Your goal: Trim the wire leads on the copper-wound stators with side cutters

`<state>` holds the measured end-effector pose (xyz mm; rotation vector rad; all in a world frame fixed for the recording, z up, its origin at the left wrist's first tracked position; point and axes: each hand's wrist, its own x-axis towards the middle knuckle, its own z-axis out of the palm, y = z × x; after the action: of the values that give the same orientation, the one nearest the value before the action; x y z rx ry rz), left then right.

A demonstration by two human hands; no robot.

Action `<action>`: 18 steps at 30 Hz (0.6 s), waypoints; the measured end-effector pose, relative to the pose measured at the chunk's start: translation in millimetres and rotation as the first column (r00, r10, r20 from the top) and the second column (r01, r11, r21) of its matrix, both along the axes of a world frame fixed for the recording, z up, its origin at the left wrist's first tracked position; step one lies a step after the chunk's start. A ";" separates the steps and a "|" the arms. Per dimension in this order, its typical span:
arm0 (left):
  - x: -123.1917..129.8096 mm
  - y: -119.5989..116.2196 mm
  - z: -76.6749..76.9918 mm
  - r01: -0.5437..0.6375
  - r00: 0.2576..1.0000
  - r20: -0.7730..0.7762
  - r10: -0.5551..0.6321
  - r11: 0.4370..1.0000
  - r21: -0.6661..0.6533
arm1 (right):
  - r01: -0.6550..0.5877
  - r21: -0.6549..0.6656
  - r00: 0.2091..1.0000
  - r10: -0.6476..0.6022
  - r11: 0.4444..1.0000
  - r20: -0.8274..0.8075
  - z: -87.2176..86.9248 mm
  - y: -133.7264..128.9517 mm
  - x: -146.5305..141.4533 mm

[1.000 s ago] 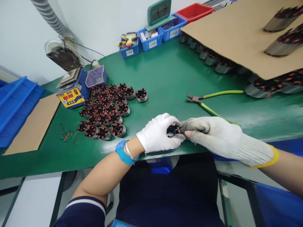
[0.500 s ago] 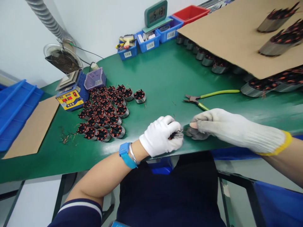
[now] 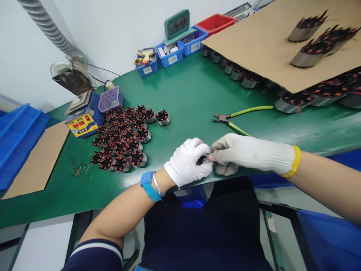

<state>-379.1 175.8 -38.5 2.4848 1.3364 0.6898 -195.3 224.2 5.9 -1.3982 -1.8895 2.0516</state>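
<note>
My left hand [image 3: 188,162], in a white glove, is closed around a motor stator [image 3: 200,160] just over the front edge of the bench. Only a dark bit of that stator shows between the fingers. Against it, from the right, presses my right hand [image 3: 229,155], in a knit glove with a bare thumb tip. Its thumb and fingers are pinched at a thin wire on the stator, mostly hidden. Beyond the hands lie cutting pliers [image 3: 222,118] with green handles, jaws apart. To the left stands a cluster of stators [image 3: 121,146] with copper windings.
Cardboard [image 3: 254,45] at the right carries several stators [image 3: 307,54], with more stators beneath it. Along the back are small blue bins [image 3: 146,70], a red bin [image 3: 216,24] and a clock [image 3: 177,24]. A blue-yellow device [image 3: 81,124] and a purple box [image 3: 111,99] stand left.
My right hand has moved left, from a short gap with a thin wire showing, to touch the stator in my left hand. The whole view has shifted slightly; the pliers stay on the bench.
</note>
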 end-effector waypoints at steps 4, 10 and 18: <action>1.0 -0.2 -0.1 -0.016 1.000 0.020 0.016 1.000 -0.024 | 0.042 -0.033 0.999 -0.043 0.999 -0.019 -2.2 -2.6 -2.7; 0.4 0.6 2.9 -0.012 0.999 0.034 0.014 0.997 -0.076 | 0.123 -0.039 0.992 -0.123 0.992 0.018 1.2 -5.9 -5.9; 0.4 -8.9 10.2 -0.030 0.990 0.133 0.051 0.988 -0.153 | 0.142 0.129 0.981 -0.157 0.981 0.113 -4.0 -12.3 -10.6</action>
<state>-378.7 166.8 -28.3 2.2557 1.3401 0.7250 -205.9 211.9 1.8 -1.6155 -1.8527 1.7913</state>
